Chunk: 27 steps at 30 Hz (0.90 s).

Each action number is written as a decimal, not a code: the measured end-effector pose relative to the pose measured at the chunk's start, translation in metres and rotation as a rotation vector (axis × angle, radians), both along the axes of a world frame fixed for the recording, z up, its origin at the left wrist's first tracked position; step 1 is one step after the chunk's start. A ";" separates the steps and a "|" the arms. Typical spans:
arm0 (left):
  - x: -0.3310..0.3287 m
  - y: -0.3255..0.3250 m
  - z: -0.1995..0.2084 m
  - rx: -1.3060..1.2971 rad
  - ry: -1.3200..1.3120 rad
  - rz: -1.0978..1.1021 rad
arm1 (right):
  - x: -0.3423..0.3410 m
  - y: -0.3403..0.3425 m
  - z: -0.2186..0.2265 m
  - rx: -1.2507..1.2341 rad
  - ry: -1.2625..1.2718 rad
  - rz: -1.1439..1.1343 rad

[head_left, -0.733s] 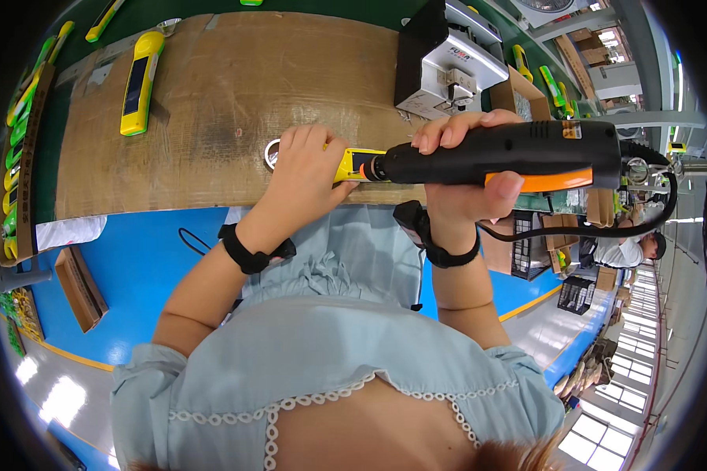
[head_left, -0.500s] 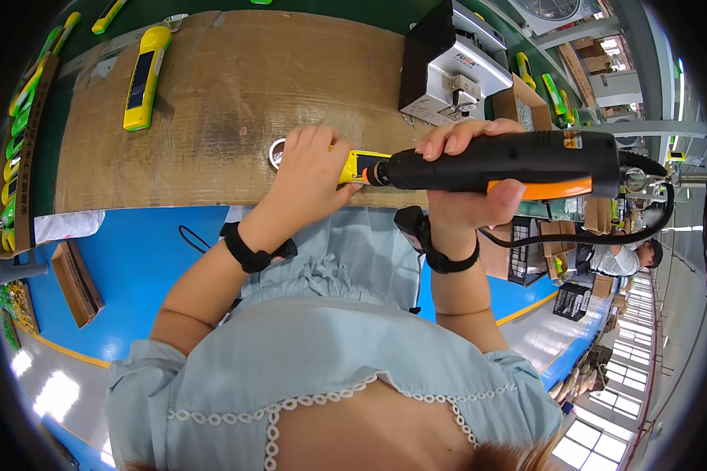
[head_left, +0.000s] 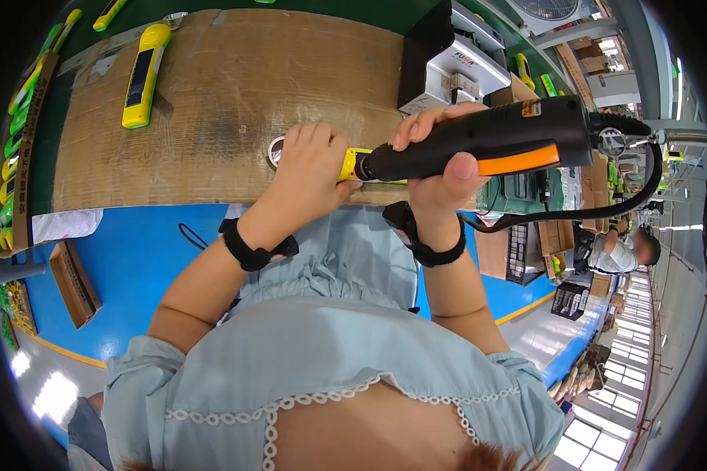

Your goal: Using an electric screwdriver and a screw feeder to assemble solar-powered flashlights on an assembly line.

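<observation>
My left hand is closed over a yellow handheld device lying on the cardboard-covered bench near its front edge. A round silvery end sticks out to the left of my fingers; the rest of the device is partly hidden. In my right hand is a black electric screwdriver with an orange lever, held nearly level. Its tip points left and meets the device beside my left fingers; the bit itself is hidden. Another yellow device with a dark panel lies at the far left of the bench.
A black and silver machine stands at the back right. The screwdriver's black cable loops down on the right. A long carton holding several green and yellow devices lines the left edge. Farther right, another person is seen.
My right hand and the screwdriver have shifted left, the tool's rear end tilting upward in view. My left hand stays on the device. At lower left, part of a person's clothing has appeared.
</observation>
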State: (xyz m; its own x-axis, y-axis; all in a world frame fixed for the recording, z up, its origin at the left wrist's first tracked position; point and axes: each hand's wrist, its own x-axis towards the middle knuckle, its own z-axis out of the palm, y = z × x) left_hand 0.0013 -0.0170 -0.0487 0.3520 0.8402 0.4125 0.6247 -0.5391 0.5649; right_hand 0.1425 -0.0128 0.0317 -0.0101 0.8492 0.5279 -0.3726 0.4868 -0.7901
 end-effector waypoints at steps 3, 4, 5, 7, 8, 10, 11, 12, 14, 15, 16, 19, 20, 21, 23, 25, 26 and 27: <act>0.000 0.000 0.001 0.007 -0.003 0.005 | -0.001 0.002 -0.002 0.007 0.012 0.012; 0.000 0.001 0.002 0.011 0.000 -0.002 | -0.001 0.003 -0.002 -0.002 0.022 0.008; 0.000 0.003 0.001 0.002 0.012 -0.009 | 0.000 0.005 -0.004 0.003 0.025 0.000; 0.001 0.005 0.002 0.003 0.032 -0.024 | 0.003 0.011 -0.007 0.041 0.005 0.017; 0.000 0.006 0.002 -0.011 0.047 -0.026 | 0.001 0.011 -0.004 0.067 -0.037 -0.077; 0.000 0.008 0.003 -0.011 0.067 -0.033 | 0.007 0.014 0.005 0.075 0.001 -0.068; -0.001 0.009 0.002 -0.012 0.080 -0.027 | 0.010 0.016 0.012 0.073 0.031 -0.049; -0.002 0.010 0.002 -0.013 0.093 -0.021 | 0.013 0.017 0.022 0.124 0.119 -0.053; -0.003 0.010 0.003 0.008 0.080 -0.045 | 0.033 0.024 0.046 0.209 0.192 -0.109; -0.004 0.009 0.005 0.016 0.067 -0.062 | 0.043 0.025 0.059 0.247 0.210 -0.159; -0.005 0.008 0.008 0.032 0.069 -0.074 | 0.055 0.029 0.066 0.257 0.175 -0.244; -0.008 0.004 0.014 -0.020 0.119 -0.117 | 0.083 0.052 0.071 0.248 0.043 -0.516; -0.009 0.001 0.015 -0.028 0.127 -0.122 | 0.093 0.062 0.065 0.294 0.009 -0.556; -0.009 -0.002 0.017 -0.036 0.133 -0.126 | 0.101 0.071 0.059 0.339 -0.024 -0.595; -0.010 -0.003 0.018 -0.038 0.127 -0.127 | 0.106 0.082 0.051 0.301 -0.004 -0.606; -0.010 -0.002 0.016 -0.064 0.145 -0.124 | 0.109 0.091 0.044 0.318 -0.002 -0.639; -0.010 -0.003 0.016 -0.067 0.146 -0.133 | 0.109 0.094 0.043 0.325 0.000 -0.633; -0.009 -0.003 0.017 -0.062 0.146 -0.126 | 0.110 0.094 0.042 0.315 -0.051 -0.694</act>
